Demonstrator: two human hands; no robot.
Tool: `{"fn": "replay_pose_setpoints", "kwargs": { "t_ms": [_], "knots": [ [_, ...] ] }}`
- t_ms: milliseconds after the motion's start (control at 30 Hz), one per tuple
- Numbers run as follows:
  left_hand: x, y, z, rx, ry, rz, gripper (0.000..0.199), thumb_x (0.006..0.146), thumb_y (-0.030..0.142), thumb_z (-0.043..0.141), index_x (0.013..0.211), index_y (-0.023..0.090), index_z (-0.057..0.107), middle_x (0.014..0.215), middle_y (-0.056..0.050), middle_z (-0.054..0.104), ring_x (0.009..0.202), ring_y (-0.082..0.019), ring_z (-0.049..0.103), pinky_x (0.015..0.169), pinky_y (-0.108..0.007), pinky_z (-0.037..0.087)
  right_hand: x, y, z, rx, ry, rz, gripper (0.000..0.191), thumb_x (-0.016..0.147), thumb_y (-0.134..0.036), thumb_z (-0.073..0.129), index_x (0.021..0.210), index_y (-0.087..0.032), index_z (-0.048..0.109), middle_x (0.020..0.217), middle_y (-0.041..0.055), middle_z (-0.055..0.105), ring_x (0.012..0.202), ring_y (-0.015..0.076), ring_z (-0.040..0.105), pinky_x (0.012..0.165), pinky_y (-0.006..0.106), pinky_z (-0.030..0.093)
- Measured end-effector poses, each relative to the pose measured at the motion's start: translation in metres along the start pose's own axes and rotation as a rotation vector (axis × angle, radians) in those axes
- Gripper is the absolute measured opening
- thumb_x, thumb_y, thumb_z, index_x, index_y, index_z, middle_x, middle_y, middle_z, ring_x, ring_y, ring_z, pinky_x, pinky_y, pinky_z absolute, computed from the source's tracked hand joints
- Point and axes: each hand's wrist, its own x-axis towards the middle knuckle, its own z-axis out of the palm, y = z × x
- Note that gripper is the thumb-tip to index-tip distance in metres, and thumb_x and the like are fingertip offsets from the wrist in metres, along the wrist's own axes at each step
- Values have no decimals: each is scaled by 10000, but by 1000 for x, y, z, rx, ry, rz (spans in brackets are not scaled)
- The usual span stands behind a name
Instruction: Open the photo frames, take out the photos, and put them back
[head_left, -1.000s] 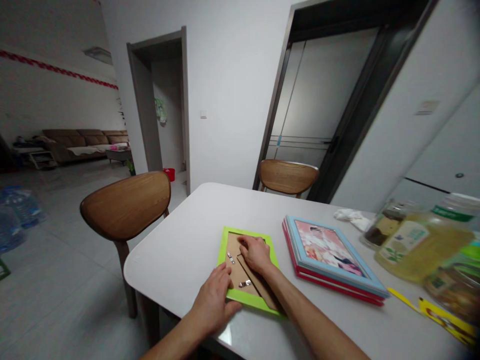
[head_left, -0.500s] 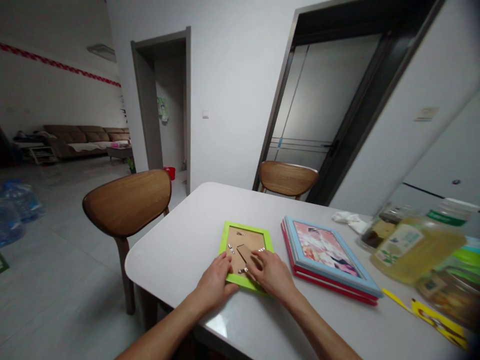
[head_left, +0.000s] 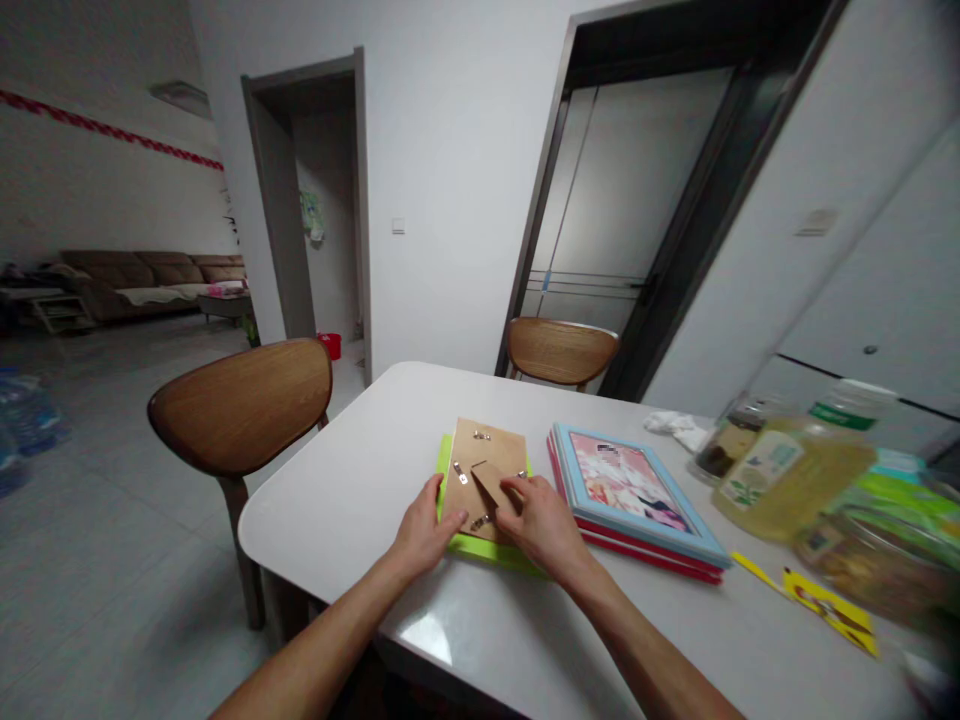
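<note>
A brown backing board [head_left: 489,445] with several metal clips is raised out of a lime-green photo frame [head_left: 480,548] lying on the table. My right hand [head_left: 544,525] pinches the board's fold-out stand flap [head_left: 491,482]. At the frame's lower left, my left hand [head_left: 425,530] grips the edge, its fingers along the left side and its thumb by the board's lower corner. The fingertips under the edge are hidden. Right of my hands lies a stack of photo frames, with a light-blue frame [head_left: 645,530] holding a pink picture on top and red ones beneath.
On the white table [head_left: 337,500], a large bottle of yellow liquid [head_left: 795,480], a dark-filled jar [head_left: 739,440], a round clear container [head_left: 862,565], crumpled tissue [head_left: 675,428] and a yellow packet [head_left: 829,605] are at the right. Wooden chairs stand left [head_left: 247,410] and behind [head_left: 562,350].
The backing board has come up out of the green frame, lifted by its flap in my right hand. My left thumb has moved up beside the board. The view has shifted slightly right.
</note>
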Motion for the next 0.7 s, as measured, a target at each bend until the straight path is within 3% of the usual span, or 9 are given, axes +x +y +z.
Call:
{"fn": "replay_pose_setpoints", "kwargs": {
  "t_ms": [133, 267, 400, 500, 700],
  "knots": [
    [15, 2, 4, -134, 54, -91, 326, 698, 282, 514, 989, 139, 480, 889, -73, 633, 821, -206, 587, 731, -315, 449, -9, -23, -18, 123, 69, -98, 300, 658, -227, 503, 943, -168, 579, 904, 81, 546, 790, 164, 539, 700, 277, 423],
    [14, 5, -17, -258, 90, -182, 259, 701, 371, 473, 824, 146, 510, 761, -48, 647, 677, -183, 612, 616, -289, 478, -17, -24, -17, 303, 125, -175, 313, 719, -313, 473, 988, -174, 551, 970, 79, 559, 822, 156, 542, 727, 284, 430],
    [7, 1, -57, -268, 124, -289, 241, 640, 355, 527, 755, 144, 516, 649, -42, 643, 590, -185, 610, 542, -285, 478, -23, 11, -1, 202, 82, 57, 355, 748, -346, 418, 1003, -140, 552, 950, 94, 576, 709, 148, 560, 687, 281, 426],
    [6, -8, -83, -196, 137, -359, 197, 627, 322, 540, 695, 137, 534, 575, -42, 630, 538, -192, 604, 502, -286, 470, -27, 33, 11, 4, 2, 182, 380, 742, -337, 409, 1011, -109, 553, 944, 128, 581, 806, 203, 557, 723, 305, 398],
    [11, -28, -113, 102, 223, -383, 186, 652, 237, 526, 792, 121, 565, 613, -38, 631, 625, -210, 612, 562, -285, 457, -24, 34, 19, -20, -59, 319, 403, 689, -290, 454, 1043, -107, 512, 950, 164, 582, 839, 245, 552, 701, 320, 375]
  ]
}}
